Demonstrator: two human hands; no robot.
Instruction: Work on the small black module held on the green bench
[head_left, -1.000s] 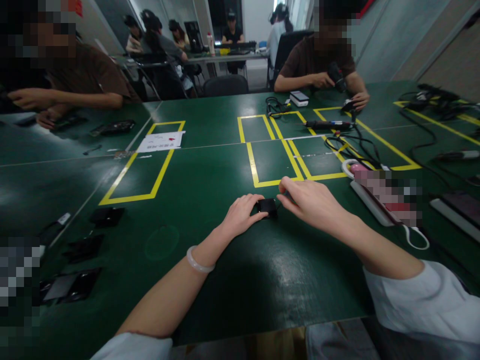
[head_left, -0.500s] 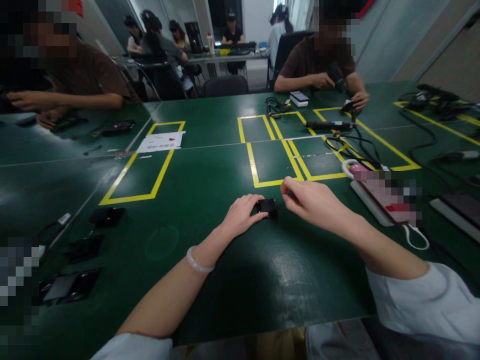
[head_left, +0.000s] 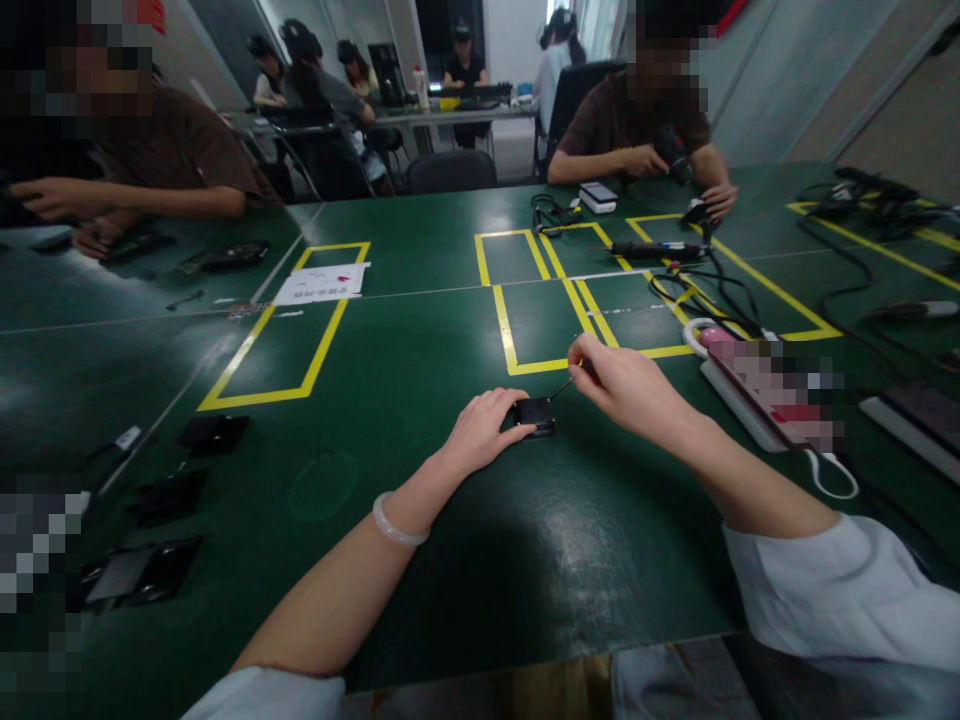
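Note:
A small black square part (head_left: 537, 415) lies on the green table (head_left: 420, 400) in front of me. My left hand (head_left: 484, 430) rests on its left side and pins it down with the fingertips. My right hand (head_left: 626, 385) is closed around a thin screwdriver (head_left: 568, 384), held just right of the part and above it. The tool's thin shaft slants down to the left, and its tip sits close to the part's upper right corner. A pale bangle (head_left: 395, 522) circles my left wrist.
Yellow tape boxes (head_left: 517, 345) mark the table beyond my hands. Several black parts (head_left: 214, 432) lie at the left edge, a white power strip (head_left: 757, 400) and cables to the right. Two people sit working across the table, more further back.
My right hand has lifted off the black part and drawn back up to the right, so the thin shaft of the screwdriver now shows. My left hand has stayed put.

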